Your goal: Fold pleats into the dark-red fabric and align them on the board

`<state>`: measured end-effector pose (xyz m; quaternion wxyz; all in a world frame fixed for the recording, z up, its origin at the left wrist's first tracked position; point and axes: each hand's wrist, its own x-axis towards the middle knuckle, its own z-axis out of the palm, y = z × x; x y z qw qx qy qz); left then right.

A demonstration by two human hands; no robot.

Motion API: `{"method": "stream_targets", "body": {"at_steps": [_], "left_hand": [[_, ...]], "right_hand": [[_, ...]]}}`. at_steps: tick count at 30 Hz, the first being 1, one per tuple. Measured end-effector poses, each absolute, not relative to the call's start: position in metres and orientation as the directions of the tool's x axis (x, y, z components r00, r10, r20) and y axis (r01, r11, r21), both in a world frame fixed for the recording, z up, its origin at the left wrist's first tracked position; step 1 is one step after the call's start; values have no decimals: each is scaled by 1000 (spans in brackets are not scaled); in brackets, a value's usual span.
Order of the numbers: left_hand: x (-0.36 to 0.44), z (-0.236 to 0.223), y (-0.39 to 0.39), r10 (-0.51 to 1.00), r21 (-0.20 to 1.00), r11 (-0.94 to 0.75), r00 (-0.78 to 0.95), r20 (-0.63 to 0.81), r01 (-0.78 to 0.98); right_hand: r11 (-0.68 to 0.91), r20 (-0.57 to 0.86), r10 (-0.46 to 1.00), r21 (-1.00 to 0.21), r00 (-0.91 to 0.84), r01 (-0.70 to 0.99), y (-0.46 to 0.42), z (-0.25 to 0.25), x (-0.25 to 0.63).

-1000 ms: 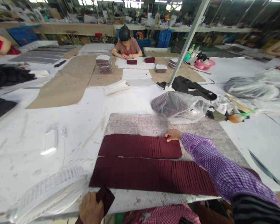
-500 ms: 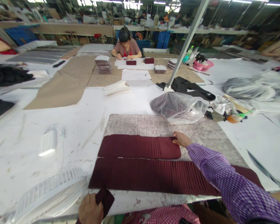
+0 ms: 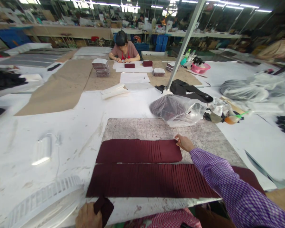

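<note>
Two rows of overlapped dark red fabric pieces lie on a grey board [image 3: 156,128]: a short upper row [image 3: 137,151] and a long lower row [image 3: 144,180]. My right hand [image 3: 184,142], in a purple checked sleeve, rests at the right end of the upper row, its fingers together against the edge of the fabric. My left hand [image 3: 87,217] is at the table's near edge, closed on a small dark red fabric piece [image 3: 104,207].
A white fan grille [image 3: 42,199] lies at the near left. A small white device [image 3: 41,150] sits left of the board. A plastic bag of dark fabric [image 3: 178,109] lies behind the board beside a slanted metal pole [image 3: 182,47]. A person [image 3: 123,47] works at the far end.
My right hand has slid from the top of the upper row to its right end. The camera has tilted a little, and my left hand sits lower in view.
</note>
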<state>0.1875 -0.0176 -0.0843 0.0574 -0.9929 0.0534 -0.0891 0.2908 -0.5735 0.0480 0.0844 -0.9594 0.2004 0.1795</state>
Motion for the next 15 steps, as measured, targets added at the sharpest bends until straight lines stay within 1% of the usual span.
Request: {"method": "stream_targets", "body": {"at_steps": [5,7,10,13,15], "left_hand": [[189,-85,-17,-123,-112,-988,972,199,-102],[188,-85,-18,-117,-110,-989,974,192,-97],[188,-84,-19,-104,-107,-990,980,167,-87],[188,-85,-19,-88,-79,-994,986,141,-77],[188,-86,-18,-71,-60,-996,990,125,-64]], "right_hand": [[-915,-373,-341,-80,863,-396,-576,47,290],[-924,-340,-329,-75,881,-374,-574,49,288],[-949,-213,-283,-79,935,-305,-561,53,285],[-976,-84,-169,-124,982,-179,-537,48,286],[-983,-43,-89,-159,995,-95,-515,34,291]]}}
